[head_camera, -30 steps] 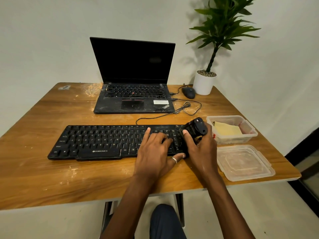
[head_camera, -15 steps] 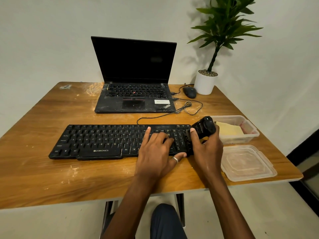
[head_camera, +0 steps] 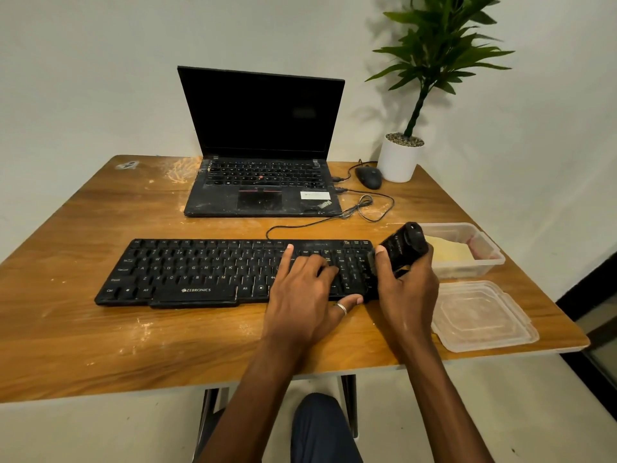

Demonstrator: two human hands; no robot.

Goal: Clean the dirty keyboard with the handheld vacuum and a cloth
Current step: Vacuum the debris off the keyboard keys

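A black Zebronics keyboard (head_camera: pixel 200 272) lies across the middle of the wooden table (head_camera: pixel 100 335). My left hand (head_camera: pixel 303 295) rests on its right half, fingers spread over the keys and thumb at the front edge. My right hand (head_camera: pixel 407 292) grips a small black handheld vacuum (head_camera: pixel 405 248), tilted with its nozzle down on the keyboard's right end, over the number pad. A yellow cloth (head_camera: pixel 449 250) lies in a clear plastic container (head_camera: pixel 484 259) just right of the vacuum.
A dusty open laptop (head_camera: pixel 263 188) stands behind the keyboard, with a cable (head_camera: pixel 364 208) looped to its right. A black mouse (head_camera: pixel 369 177) and a potted plant (head_camera: pixel 400 158) sit at the back right. A clear lid (head_camera: pixel 480 317) lies near the table's right front corner.
My right hand has shifted the vacuum slightly right, toward the keyboard's right end. My left hand has stayed on the keys.
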